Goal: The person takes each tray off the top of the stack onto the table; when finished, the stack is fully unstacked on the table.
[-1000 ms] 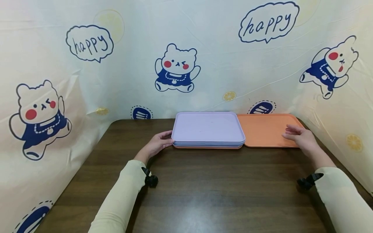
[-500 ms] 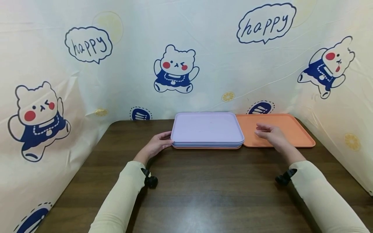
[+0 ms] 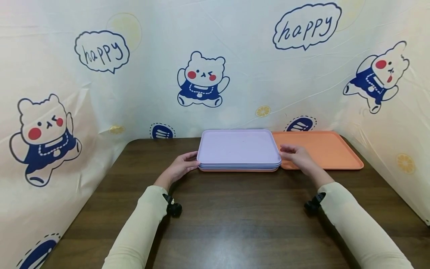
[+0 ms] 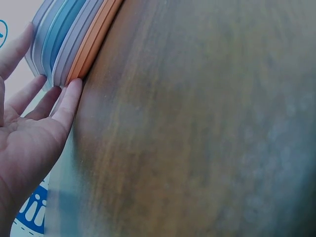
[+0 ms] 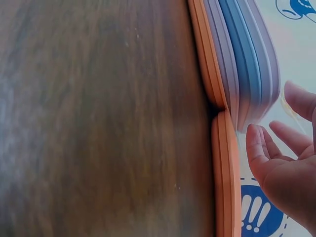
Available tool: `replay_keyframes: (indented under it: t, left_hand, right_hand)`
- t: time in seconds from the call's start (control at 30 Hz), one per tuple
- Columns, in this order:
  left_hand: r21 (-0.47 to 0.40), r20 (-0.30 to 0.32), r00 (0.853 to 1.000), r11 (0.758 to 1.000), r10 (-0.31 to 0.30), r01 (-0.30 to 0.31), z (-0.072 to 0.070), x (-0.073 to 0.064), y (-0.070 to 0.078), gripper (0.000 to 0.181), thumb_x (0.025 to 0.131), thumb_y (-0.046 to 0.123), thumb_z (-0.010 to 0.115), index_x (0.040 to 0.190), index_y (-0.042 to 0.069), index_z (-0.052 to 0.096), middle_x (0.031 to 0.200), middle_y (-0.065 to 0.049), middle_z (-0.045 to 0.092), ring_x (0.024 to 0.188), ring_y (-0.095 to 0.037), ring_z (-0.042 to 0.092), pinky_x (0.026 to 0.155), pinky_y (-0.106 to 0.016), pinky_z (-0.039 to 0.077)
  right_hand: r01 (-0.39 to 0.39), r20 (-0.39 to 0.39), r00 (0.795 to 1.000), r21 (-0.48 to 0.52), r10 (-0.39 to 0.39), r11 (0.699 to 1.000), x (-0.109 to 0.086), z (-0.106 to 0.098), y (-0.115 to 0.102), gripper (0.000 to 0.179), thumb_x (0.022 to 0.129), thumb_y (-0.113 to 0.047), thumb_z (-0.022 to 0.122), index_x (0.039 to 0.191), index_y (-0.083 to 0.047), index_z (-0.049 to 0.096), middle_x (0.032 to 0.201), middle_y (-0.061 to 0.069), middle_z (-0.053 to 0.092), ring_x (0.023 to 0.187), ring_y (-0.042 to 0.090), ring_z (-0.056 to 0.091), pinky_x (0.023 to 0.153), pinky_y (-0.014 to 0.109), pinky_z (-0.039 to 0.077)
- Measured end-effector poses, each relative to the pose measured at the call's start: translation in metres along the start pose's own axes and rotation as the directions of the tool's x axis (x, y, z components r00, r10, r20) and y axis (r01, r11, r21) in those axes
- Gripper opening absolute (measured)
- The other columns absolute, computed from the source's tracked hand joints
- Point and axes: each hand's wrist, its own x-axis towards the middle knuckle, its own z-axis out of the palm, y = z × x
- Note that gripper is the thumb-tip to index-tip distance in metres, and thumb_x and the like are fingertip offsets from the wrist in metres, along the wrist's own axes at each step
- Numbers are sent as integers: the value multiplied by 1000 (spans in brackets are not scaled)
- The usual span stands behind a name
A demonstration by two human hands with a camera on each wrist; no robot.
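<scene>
A stack of several rectangular trays, with a lilac tray point(image 3: 239, 147) on top, lies at the back of the table. Blue trays point(image 4: 63, 37) sit in its middle, and an orange tray point(image 4: 92, 45) forms the bottom. My left hand point(image 3: 179, 167) touches the stack's left end with extended fingertips. By the right end hovers my right hand point(image 3: 299, 157), fingers spread and relaxed; the right wrist view shows a small gap between it and the tray rims. Beneath that hand lies a separate low orange tray point(image 3: 330, 149), next to the stack.
The brown wooden table point(image 3: 242, 220) extends toward me. A printed cloth point(image 3: 147, 89) with bears hangs behind it and along both sides. Each wrist carries a small black camera, such as the left camera point(image 3: 174, 208).
My right hand has moved left across the separate orange tray to the stack's right end. My left hand stays at the left end, and the trays have not moved.
</scene>
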Motion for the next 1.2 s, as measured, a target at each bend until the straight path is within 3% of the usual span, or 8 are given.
replay_keyframes:
  t: [0.37,0.77,1.2]
  left_hand:
    - [2,-4,1000,1000,1,-1,1,1,1,72,88,10,72,150,6,35,153,-15,33,128,-30,48,104,-38,42]
    - [-12,-14,1000,1000,1,-1,2,-1,1,69,89,8,70,149,7,37,151,-14,35,126,-30,49,103,-38,42]
    - [1,-11,1000,1000,14,-14,2,-1,0,67,89,6,70,148,6,39,150,-14,37,126,-29,49,102,-37,43]
  right_hand:
    - [-85,13,996,48,84,995,9,10,-1,62,94,-24,66,147,-3,41,142,21,45,116,31,52,99,38,46]
    - [-72,-85,994,-42,68,997,14,21,-8,58,92,-8,64,144,4,42,140,25,46,120,34,46,104,43,41]
    - [-111,-134,985,6,111,994,14,22,-18,52,94,-5,54,144,2,41,144,24,41,121,36,43,104,45,41]
